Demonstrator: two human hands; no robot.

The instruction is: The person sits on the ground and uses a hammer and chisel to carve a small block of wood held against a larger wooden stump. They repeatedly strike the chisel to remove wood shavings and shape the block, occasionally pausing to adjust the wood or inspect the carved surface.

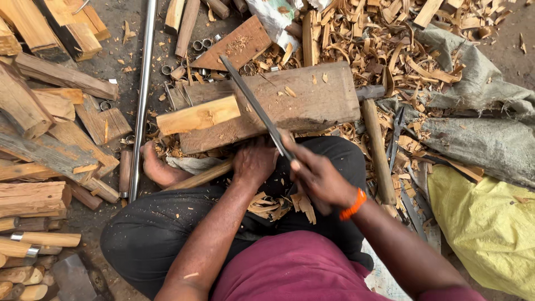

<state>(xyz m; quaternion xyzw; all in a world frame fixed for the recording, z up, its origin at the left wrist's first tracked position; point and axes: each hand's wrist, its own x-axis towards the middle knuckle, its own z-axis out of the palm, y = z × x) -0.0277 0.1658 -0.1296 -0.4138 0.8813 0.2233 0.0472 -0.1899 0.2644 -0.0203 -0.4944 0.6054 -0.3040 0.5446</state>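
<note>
I sit on the ground behind a thick wooden work block [312, 100]. A pale squared piece of wood [198, 116] lies on its left end, sticking out to the left. My right hand [317, 175], with an orange band at the wrist, grips a long dark metal file [253, 103] that slants up and left across the block toward the pale piece. My left hand [253, 161] is closed at the block's near edge, beside the file's handle end; what it grips is hidden. A round wooden stick [198, 178] runs leftward from under that hand.
Split wood billets [39, 139] pile up on the left beside a long steel rod [142, 95]. Wood shavings [379, 44] cover the far right ground. A round handle [378, 150], grey sacking [485, 139] and a yellow bag [490, 223] lie to the right. Small metal rings [202, 44] sit beyond the block.
</note>
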